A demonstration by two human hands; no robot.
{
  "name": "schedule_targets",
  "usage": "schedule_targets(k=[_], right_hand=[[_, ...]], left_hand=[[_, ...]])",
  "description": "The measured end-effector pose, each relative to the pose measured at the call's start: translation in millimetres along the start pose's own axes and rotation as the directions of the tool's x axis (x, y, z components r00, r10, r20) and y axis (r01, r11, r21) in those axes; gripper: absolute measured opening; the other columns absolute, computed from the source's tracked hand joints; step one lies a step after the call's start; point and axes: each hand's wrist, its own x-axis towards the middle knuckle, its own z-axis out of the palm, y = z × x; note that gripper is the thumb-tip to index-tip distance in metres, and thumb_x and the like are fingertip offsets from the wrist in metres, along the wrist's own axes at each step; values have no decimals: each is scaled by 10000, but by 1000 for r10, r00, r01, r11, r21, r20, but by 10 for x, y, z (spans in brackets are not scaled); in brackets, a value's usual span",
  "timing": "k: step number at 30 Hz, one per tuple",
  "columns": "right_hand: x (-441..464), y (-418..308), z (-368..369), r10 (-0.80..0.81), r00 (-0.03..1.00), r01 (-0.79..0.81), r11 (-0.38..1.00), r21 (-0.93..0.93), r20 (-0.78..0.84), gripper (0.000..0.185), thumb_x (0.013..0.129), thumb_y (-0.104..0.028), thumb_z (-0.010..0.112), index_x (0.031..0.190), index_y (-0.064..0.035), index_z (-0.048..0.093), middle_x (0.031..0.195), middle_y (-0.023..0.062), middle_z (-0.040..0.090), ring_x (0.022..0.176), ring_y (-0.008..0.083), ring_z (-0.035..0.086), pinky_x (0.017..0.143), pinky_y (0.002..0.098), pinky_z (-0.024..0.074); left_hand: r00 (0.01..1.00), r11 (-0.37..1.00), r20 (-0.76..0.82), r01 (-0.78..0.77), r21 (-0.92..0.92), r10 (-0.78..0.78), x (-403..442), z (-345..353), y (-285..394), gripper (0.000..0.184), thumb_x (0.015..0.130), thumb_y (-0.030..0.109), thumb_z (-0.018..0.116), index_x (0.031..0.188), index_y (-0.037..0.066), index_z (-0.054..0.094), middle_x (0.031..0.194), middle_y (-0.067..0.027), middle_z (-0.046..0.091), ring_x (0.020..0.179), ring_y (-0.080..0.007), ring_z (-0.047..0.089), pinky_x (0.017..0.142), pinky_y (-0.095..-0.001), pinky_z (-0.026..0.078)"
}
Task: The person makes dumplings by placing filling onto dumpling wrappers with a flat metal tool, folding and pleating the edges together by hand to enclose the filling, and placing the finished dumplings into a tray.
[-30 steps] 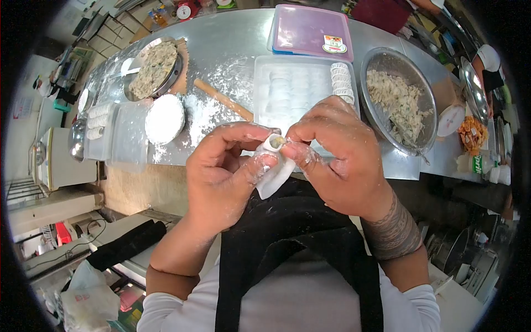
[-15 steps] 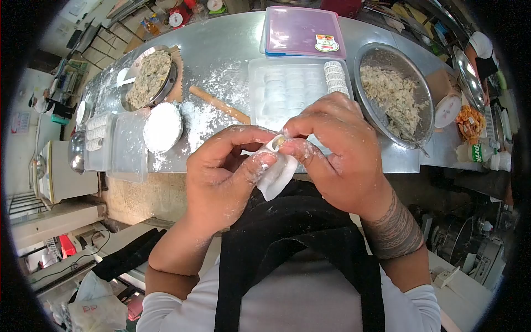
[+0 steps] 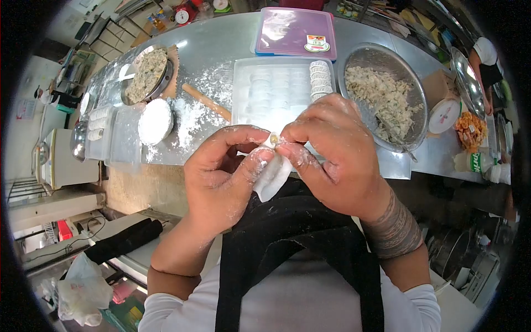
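Note:
A floury white dumpling wrapper [image 3: 272,180] hangs between my two hands in front of the black apron, a bit of pale filling showing at its upper end. My left hand [image 3: 221,174] pinches its left edge between thumb and fingers. From the other side, my right hand [image 3: 343,160] pinches the upper right edge, thumb and forefinger close to the filling. Flour dusts the fingers of both hands. Beyond them, a clear plastic tub [image 3: 241,105] holds a row of pleated dumplings [image 3: 320,77] along its right side.
On the steel table are a rolling pin [image 3: 204,100], scattered flour [image 3: 191,123], a white flour-covered dish [image 3: 155,123] and a pan of filling [image 3: 146,77]. A colander-like metal bowl [image 3: 423,110] of shredded filling stands right. Purple-lidded boxes [image 3: 290,27] lie behind. Another person [image 3: 488,58] is far right.
The camera view has shifted slightly, so the table things sit further left. Both hands keep their pinch on the wrapper, the right fingertips a little apart from the filling.

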Motion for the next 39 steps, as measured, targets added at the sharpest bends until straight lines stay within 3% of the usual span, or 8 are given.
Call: schedule_targets(k=[11, 14, 17, 21, 24, 28, 32, 39], right_hand=[[-342, 301, -439, -17, 999, 14, 995, 102, 35, 180, 846, -131, 787, 962, -27, 696, 897, 114, 662, 859, 281, 608, 817, 389, 466], [-450, 424, -495, 85, 992, -114, 930, 348, 98, 379, 850, -165, 811, 1160, 3, 672, 1024, 108, 688, 916, 235, 630, 860, 368, 488], [-619, 428, -422, 240, 944, -330, 673, 662, 226, 509, 906, -179, 786, 1314, 46, 580, 1116, 117, 682, 1021, 220, 651, 907, 367, 522], [-700, 394, -323, 238, 791, -582, 6, 813, 564, 471, 955, -39, 714, 1371, 79, 528, 1191, 111, 667, 1108, 140, 644, 966, 305, 537], [-714, 421, -239, 365, 801, -544, 115, 831, 474, 418, 964, -26, 694, 1338, 83, 541, 1169, 109, 674, 1070, 141, 658, 935, 306, 551], [-784, 591, -36, 406, 894, -411, 572, 710, 190, 378, 903, 20, 702, 1266, 55, 602, 1114, 132, 693, 1002, 174, 700, 890, 318, 572], [-800, 597, 105, 391, 917, -333, 639, 693, 80, 369, 876, 23, 714, 1234, 39, 624, 1092, 143, 697, 970, 197, 718, 850, 328, 586], [-779, 596, 217, 475, 877, -405, 638, 655, 80, 341, 873, 7, 722, 1202, 36, 635, 1071, 149, 700, 953, 198, 719, 840, 326, 582]], left_hand=[[999, 1000, -33, 0, 15, 0, -127, 644, -69, 208, 951, -17, 688, 1157, -38, 664, 1139, -107, 684, 1007, -136, 646, 888, -286, 524], [985, 993, -129, -113, 36, 116, -172, 775, -195, 229, 958, -13, 674, 1184, -43, 653, 1211, -135, 657, 1052, -168, 655, 919, -302, 527], [935, 952, -183, -293, 85, 304, -179, 849, -311, 284, 970, -5, 651, 1249, -51, 625, 1282, -168, 612, 1135, -229, 652, 962, -336, 532], [841, 817, -70, -497, 294, 537, -143, 856, -472, 361, 987, 14, 629, 1337, -60, 577, 1333, -206, 563, 1251, -311, 616, 1009, -397, 537], [849, 842, -118, -478, 249, 516, -130, 955, -525, 370, 982, 7, 633, 1341, -63, 575, 1336, -215, 556, 1295, -341, 585, 1016, -422, 542], [963, 972, -182, -172, 158, 200, -204, 996, -491, 456, 962, 26, 671, 1390, -43, 529, 1439, -214, 537, 1311, -316, 564, 1113, -453, 452], [973, 969, -119, -178, 173, 200, -161, 856, -575, 514, 918, -104, 636, 1418, -68, 523, 1434, -200, 548, 1320, -268, 555, 1108, -383, 453], [999, 993, -29, -21, 118, 25, -11, 602, -675, 483, 925, -85, 640, 1394, -75, 523, 1353, -192, 615, 1261, -249, 592, 1102, -375, 452]])
